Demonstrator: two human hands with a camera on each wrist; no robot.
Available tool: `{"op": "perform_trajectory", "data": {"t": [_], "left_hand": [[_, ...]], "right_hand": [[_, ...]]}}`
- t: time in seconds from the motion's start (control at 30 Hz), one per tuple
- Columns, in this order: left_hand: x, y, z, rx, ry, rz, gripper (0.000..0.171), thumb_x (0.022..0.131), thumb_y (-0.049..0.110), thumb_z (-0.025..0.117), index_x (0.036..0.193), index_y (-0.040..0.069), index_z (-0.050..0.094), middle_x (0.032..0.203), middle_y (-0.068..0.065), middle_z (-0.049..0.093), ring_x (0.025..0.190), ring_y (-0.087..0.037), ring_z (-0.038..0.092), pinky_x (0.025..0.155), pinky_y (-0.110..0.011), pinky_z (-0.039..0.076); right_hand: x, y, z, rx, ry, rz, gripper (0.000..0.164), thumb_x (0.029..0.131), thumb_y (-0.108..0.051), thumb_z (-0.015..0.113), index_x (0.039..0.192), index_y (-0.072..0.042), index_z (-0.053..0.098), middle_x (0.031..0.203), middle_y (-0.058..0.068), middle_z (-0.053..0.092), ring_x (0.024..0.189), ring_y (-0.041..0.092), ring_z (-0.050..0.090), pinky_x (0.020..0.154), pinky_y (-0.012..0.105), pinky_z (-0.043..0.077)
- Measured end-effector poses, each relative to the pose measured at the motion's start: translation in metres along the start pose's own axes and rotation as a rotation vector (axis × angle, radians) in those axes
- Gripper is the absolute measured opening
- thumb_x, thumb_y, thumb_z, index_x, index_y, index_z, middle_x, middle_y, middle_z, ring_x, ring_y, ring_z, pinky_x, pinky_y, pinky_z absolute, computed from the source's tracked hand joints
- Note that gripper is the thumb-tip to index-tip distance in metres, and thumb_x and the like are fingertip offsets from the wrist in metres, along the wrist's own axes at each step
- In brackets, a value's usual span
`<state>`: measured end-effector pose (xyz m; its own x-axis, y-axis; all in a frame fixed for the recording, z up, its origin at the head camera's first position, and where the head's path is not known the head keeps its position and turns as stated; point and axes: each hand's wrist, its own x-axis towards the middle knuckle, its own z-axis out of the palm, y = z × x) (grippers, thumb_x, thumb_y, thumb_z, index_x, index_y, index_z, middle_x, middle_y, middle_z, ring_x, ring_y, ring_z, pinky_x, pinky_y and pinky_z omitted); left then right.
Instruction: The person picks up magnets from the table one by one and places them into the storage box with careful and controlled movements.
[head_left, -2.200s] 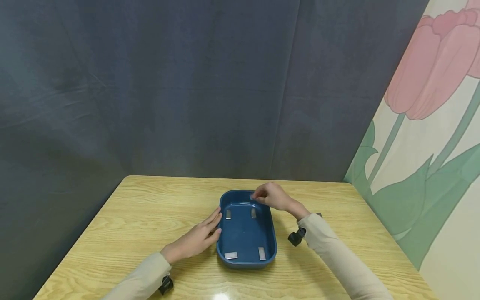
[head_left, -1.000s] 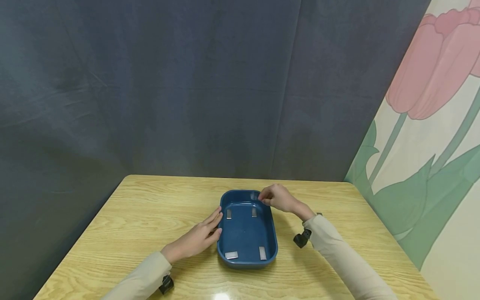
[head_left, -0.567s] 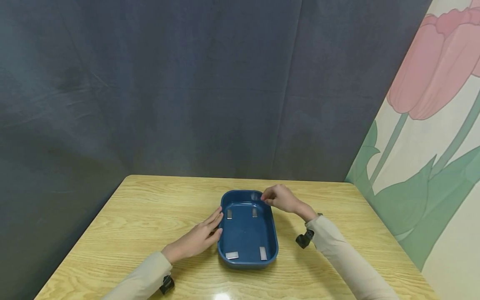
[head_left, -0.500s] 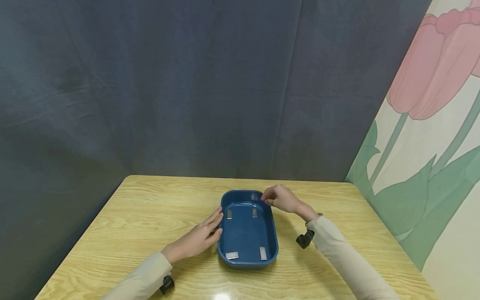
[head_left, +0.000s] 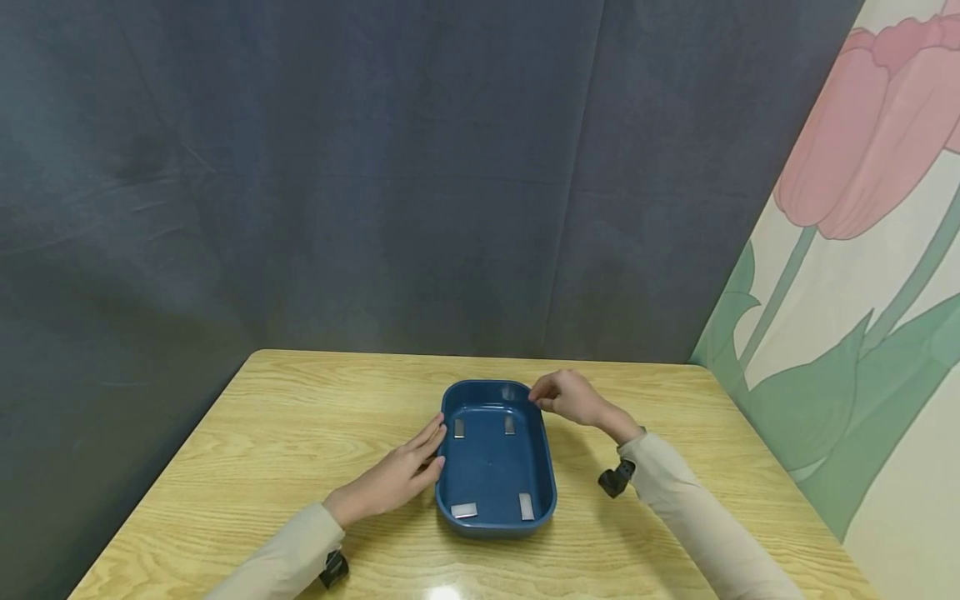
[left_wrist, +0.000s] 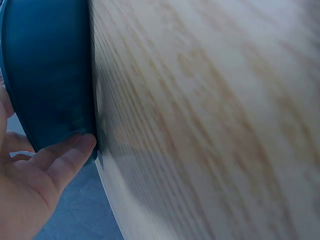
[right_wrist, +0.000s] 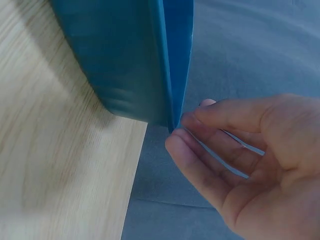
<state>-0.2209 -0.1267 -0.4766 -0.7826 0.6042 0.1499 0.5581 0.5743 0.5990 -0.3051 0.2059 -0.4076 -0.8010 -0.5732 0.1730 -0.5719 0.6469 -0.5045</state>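
A deep blue rectangular tray with rounded corners rests on the table. Several small flat silvery pieces lie on its floor: the near-left one is turned sideways, the near-right one lengthwise, and others lie farther back. My left hand has its fingers extended against the tray's left wall; the left wrist view shows fingertips touching its outside. At the far right corner, my right hand has thumb and forefinger at the rim, seeming to pinch it; fingertips partly cover the contact in the right wrist view.
The wood-grain table reaches a dark blue curtain at the back. On the right is a wall painted with a pink tulip. A black wrist camera hangs under the right forearm, another under the left.
My right hand has drawn rightward and slightly nearer, from over the tray's far end to its far right corner. The left hand, the tray and the silvery pieces have stayed in place.
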Motion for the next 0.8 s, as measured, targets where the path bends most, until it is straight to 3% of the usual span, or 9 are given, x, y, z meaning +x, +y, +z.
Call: {"op": "perform_trajectory", "data": {"t": [0.53, 0.8], "left_hand": [[0.0, 0.001, 0.0, -0.002, -0.002, -0.004, 0.057, 0.109, 0.029, 0.042, 0.155, -0.001, 0.025, 0.165, -0.008, 0.006, 0.145, -0.024, 0.022, 0.109, -0.042, 0.036], [0.0, 0.001, 0.0, 0.003, -0.004, -0.007, 0.058, 0.108, 0.029, 0.042, 0.155, -0.001, 0.025, 0.165, -0.008, 0.006, 0.145, -0.024, 0.022, 0.109, -0.042, 0.036]], "right_hand": [[-0.009, 0.011, -0.003, -0.008, 0.01, 0.013, 0.013, 0.087, 0.009, 0.065, 0.094, 0.002, 0.074, 0.09, 0.009, 0.073, 0.076, 0.015, 0.067, 0.066, 0.03, 0.055], [-0.015, 0.015, -0.006, -0.011, 0.026, 0.005, 0.011, 0.087, 0.007, 0.067, 0.092, 0.0, 0.075, 0.09, 0.008, 0.072, 0.077, 0.018, 0.068, 0.069, 0.034, 0.056]]}}
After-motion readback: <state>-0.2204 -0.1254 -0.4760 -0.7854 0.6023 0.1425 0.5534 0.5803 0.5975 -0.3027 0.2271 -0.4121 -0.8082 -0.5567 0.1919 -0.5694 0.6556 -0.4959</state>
